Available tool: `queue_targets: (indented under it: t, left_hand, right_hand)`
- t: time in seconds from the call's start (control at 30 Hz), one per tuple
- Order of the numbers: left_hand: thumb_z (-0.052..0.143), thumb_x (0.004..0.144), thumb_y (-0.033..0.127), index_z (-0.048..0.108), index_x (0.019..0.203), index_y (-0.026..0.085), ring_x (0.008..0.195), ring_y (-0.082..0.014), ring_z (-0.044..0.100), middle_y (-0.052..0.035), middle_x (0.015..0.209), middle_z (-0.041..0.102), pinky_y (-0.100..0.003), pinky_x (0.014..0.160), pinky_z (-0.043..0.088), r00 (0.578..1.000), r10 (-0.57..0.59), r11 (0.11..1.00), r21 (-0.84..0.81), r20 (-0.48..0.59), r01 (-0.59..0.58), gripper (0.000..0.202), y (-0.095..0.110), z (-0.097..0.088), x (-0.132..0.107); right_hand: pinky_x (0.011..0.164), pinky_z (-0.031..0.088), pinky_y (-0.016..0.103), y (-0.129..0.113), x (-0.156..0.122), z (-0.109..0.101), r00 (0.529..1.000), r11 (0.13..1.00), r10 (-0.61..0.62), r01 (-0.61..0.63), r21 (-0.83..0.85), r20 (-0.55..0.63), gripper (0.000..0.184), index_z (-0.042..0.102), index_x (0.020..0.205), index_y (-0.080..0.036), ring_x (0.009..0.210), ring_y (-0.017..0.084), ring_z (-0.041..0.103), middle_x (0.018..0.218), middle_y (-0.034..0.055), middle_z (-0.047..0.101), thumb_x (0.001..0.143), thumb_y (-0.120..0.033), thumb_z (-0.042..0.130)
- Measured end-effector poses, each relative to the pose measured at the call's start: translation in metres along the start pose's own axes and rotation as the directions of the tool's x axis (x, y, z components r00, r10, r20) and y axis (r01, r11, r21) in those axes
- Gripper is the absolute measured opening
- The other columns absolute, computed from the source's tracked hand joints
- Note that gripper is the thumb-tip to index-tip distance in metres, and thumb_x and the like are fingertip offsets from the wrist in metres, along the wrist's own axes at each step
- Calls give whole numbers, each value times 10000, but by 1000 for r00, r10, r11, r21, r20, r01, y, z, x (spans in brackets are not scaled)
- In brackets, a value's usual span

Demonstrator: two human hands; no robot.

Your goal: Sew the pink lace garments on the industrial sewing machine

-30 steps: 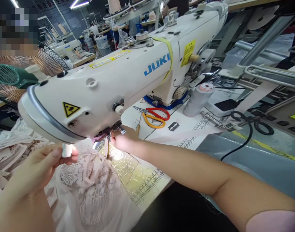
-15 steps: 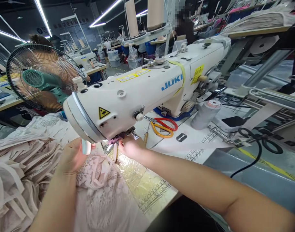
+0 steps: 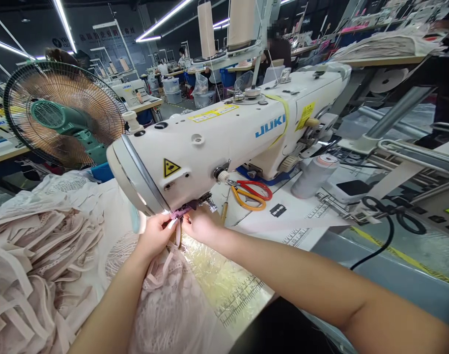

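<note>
A white sewing machine (image 3: 224, 128) stands before me, its lamp lighting the needle area under the head. Close to the presser foot, my left hand (image 3: 156, 236) is closed, thumb and fingers pinching the edge of a pale pink lace garment (image 3: 165, 295). My right hand (image 3: 202, 223) sits just right of the needle, its fingers curled in; what they hold is hidden. A narrow strap (image 3: 178, 233) loops down between both hands. The garment drapes over the table's front edge, below my left wrist.
Pale fabric strips (image 3: 36, 250) are heaped at left, with a fan (image 3: 62, 113) behind. Right of the needle lie orange-and-red-handled scissors (image 3: 250, 194), an awl-like tool (image 3: 224, 211) and a razor blade (image 3: 278, 210). A grey thread cone (image 3: 315, 174) stands farther right.
My left hand has moved right, from beside the machine head to the needle area, and has closed on the garment's edge. The garment has shifted right. My right hand stays near the needle.
</note>
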State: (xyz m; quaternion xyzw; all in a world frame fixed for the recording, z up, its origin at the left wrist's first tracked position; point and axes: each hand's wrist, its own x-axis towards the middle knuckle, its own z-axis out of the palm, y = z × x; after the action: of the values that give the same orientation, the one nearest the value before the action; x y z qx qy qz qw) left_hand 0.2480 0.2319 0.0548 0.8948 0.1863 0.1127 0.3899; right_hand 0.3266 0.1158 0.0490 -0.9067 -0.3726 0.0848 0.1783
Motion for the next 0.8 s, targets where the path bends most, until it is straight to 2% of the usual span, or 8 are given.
queue_targets:
  t: [0.1, 0.3, 0.4, 0.57, 0.8]
  left_hand:
    - [491, 696, 453, 662, 685, 202, 727, -213, 601, -22, 712, 682, -309, 687, 478, 999, 32, 999, 41, 20, -32, 304, -5, 0, 0]
    - [486, 702, 442, 598, 580, 200, 696, -209, 587, -25, 672, 656, -312, 670, 458, 999, 43, 997, 61, 30, -45, 293, -11, 1, 1]
    - [486, 705, 431, 618, 611, 202, 730, -214, 599, -26, 704, 667, -314, 702, 452, 998, 55, 997, 56, 44, -57, 280, -13, 1, 1]
    - [489, 729, 456, 672, 767, 202, 838, -231, 611, -34, 837, 688, -326, 769, 438, 997, 20, 999, 42, 68, -23, 316, -18, 1, 0]
    - [502, 729, 457, 679, 767, 198, 835, -232, 608, -28, 800, 682, -322, 771, 429, 998, 28, 999, 34, 58, -30, 315, -19, 1, 0]
  right_hand:
    - [577, 415, 267, 0, 2, 2, 1000, 999, -24, 23, -25, -20, 202, 646, 830, -216, 727, 194, 600, 842, 60, 661, 787, -245, 451]
    - [579, 417, 273, -1, 3, 5, 999, 998, -30, 28, -47, -25, 216, 664, 804, -217, 735, 210, 623, 756, 62, 664, 770, -219, 451]
    - [601, 429, 279, -2, 3, 5, 999, 998, -25, 24, -51, -23, 229, 668, 819, -211, 758, 213, 626, 773, 68, 669, 778, -209, 443]
    - [613, 438, 285, -3, 4, 5, 999, 998, -21, 19, -67, -25, 244, 668, 835, -209, 782, 217, 626, 780, 71, 670, 784, -205, 430]
    - [602, 443, 294, -4, 4, 5, 1000, 997, -8, 6, -71, -17, 257, 669, 818, -204, 765, 221, 627, 773, 80, 670, 806, -241, 415]
